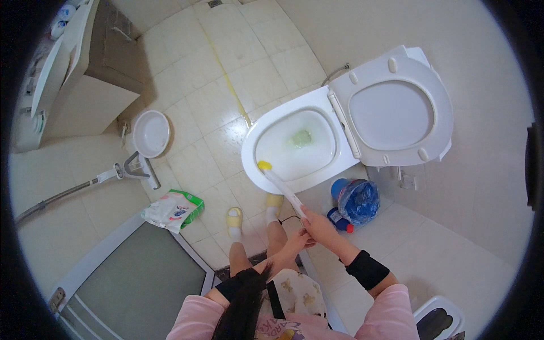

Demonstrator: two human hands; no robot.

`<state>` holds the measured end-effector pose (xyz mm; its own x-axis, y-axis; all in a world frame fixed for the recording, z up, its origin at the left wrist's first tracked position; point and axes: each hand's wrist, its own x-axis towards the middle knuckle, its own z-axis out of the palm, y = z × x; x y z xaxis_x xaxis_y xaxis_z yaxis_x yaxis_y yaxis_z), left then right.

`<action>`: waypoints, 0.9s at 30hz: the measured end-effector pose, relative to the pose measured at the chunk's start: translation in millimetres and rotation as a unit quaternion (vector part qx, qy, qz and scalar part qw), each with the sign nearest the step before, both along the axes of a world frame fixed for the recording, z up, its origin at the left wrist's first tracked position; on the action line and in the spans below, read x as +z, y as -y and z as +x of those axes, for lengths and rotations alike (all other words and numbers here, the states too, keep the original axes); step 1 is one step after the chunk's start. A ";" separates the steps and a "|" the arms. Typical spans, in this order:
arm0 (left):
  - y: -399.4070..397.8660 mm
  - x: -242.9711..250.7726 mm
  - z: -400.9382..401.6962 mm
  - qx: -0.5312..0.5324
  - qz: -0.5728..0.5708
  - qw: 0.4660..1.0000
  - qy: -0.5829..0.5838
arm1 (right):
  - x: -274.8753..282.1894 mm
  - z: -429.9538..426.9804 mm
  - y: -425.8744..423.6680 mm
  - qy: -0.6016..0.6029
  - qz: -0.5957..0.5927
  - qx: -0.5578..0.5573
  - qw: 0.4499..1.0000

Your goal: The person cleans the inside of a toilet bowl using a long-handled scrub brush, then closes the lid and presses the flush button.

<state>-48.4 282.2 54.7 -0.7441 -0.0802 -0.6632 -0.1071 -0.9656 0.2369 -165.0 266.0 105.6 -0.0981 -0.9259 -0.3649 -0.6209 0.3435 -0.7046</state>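
My right hand (318,224) grips the white handle (282,189) of a toilet brush. Its yellow head (264,165) rests at or just over the near-left inner rim of the white toilet bowl (272,142). Greenish water (301,138) stands in the bottom of the bowl. Close under the right hand and wrist is my left hand (298,241), its fingers curled. Whether it also holds the handle's end is hidden. The toilet seat and lid (391,114) are raised against the wall.
Right of my feet are a lined waste bin (360,202) and a blue bottle with a red cap (339,219). A white basin (151,134), flat mop (146,170) and green-white plastic package (176,210) are on the left. A yellow streak (229,85) crosses the floor tiles.
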 end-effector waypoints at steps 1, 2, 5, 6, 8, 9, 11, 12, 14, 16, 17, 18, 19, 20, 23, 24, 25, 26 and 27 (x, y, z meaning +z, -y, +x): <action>0.4 2.2 1.3 0.006 -0.001 1.000 0.005 | 15.0 4.4 10.1 -0.045 0.118 0.036 0.991; 5.0 8.5 0.1 0.019 0.002 1.000 0.013 | 25.2 5.2 19.1 -0.093 0.235 0.070 0.965; 32.3 34.4 -6.8 0.079 0.042 0.995 0.052 | 26.3 0.7 33.2 -0.105 0.247 0.075 0.960; 42.5 40.8 -7.5 0.121 0.067 0.987 0.080 | 16.0 2.8 34.6 -0.104 0.248 0.080 0.960; 47.9 37.6 -6.4 0.141 0.048 0.986 0.075 | -25.9 6.6 36.0 -0.136 0.268 0.043 0.953; 51.5 35.3 -5.0 0.157 0.028 0.985 0.070 | -40.3 5.7 42.4 -0.134 0.266 0.047 0.953; 59.9 38.0 -7.2 0.172 0.025 0.983 0.060 | -66.8 -4.0 52.9 -0.183 0.178 -0.006 0.967; 62.1 38.5 -8.3 0.185 0.023 0.981 0.050 | -81.6 -8.8 53.7 -0.185 0.180 -0.006 0.966; 61.5 26.9 -10.8 0.176 0.020 0.983 0.051 | -102.0 -10.3 56.2 -0.232 0.193 -0.040 0.953; 60.7 -0.8 3.5 0.180 0.005 0.981 0.069 | -93.5 15.9 62.7 -0.214 0.206 -0.013 0.955; 56.1 -15.9 14.6 0.123 0.027 0.990 0.067 | -84.2 31.1 62.8 -0.204 0.224 0.005 0.953; 48.3 -24.0 17.8 0.063 0.053 0.995 0.055 | -75.6 31.6 54.0 -0.206 0.222 0.014 0.953; 41.3 -19.0 16.4 0.070 0.053 0.995 0.048 | -65.4 21.0 40.4 -0.189 0.187 0.028 0.964; 35.2 -9.4 17.6 0.078 0.071 0.994 0.039 | -54.6 14.0 32.1 -0.168 0.149 0.043 0.973; 30.0 13.5 27.5 0.111 0.092 0.989 0.012 | -9.1 14.4 32.8 0.140 0.299 -0.170 0.929; 32.3 21.9 31.7 0.117 0.096 0.988 -0.011 | 2.1 19.5 37.0 0.136 0.295 -0.164 0.931; 36.1 33.2 39.5 0.122 0.097 0.988 -0.014 | 9.1 27.0 38.3 0.259 0.303 -0.277 0.875; 40.5 44.3 48.1 0.118 0.065 0.991 -0.022 | 12.2 35.0 39.1 0.374 0.302 -0.380 0.790; 46.0 52.9 54.4 0.118 0.029 0.992 -0.032 | 11.0 40.2 40.7 0.370 0.301 -0.374 0.795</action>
<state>6.0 236.2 107.6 -0.7508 -0.2191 -0.6232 0.1363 -0.9745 0.1784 -124.8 225.3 116.6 -0.0910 -0.3450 -0.9342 0.4234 0.8357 -0.3498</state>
